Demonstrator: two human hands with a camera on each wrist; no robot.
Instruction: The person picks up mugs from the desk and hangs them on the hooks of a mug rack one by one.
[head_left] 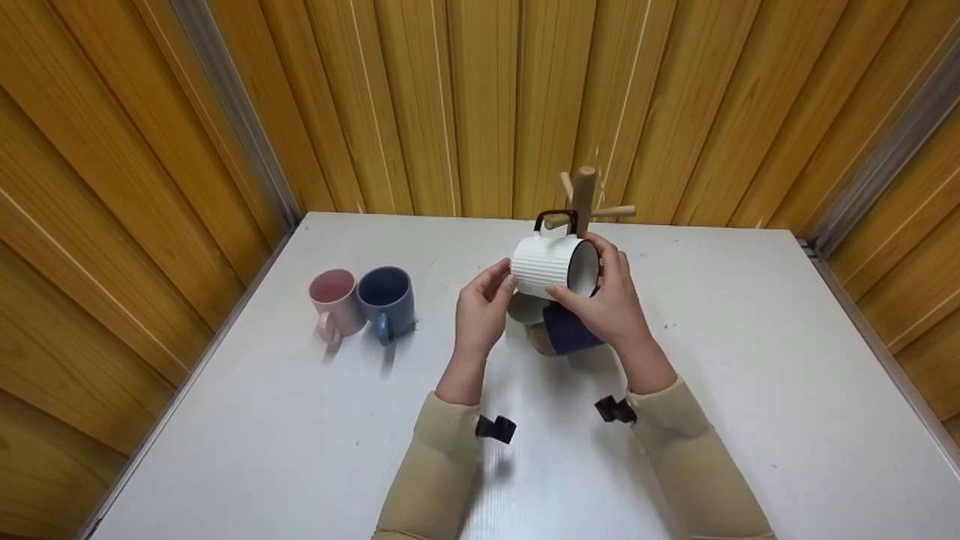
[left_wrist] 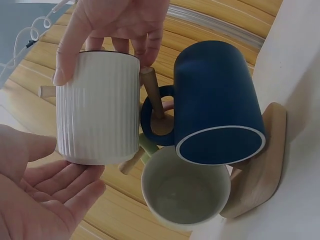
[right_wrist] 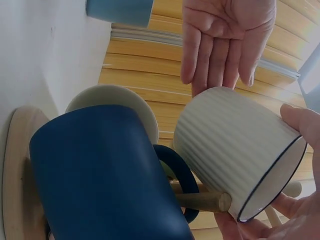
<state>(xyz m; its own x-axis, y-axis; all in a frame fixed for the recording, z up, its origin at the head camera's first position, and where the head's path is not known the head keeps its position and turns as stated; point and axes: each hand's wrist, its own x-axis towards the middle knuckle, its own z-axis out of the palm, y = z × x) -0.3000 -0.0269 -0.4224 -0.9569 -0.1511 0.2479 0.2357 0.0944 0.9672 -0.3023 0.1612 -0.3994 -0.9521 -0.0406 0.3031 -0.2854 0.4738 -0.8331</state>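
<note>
— What is held at centre?
— A ribbed white mug (head_left: 538, 266), gripped by the fingers (head_left: 609, 259) of the right hand (head_left: 616, 311), the left hand (head_left: 480, 311) at its base.
— Left of centre?
— A pink mug (head_left: 346, 311) beside a blue mug (head_left: 401, 307) on the bench (head_left: 262, 427).

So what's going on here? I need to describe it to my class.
A person's right-hand grip holds a white ribbed mug at its rim end, beside a wooden rack. The left-hand grip is open at its base. A dark blue mug hangs on the rack, a pale mug next to it. A pink mug and a greyish-blue mug stand on the table.
</note>
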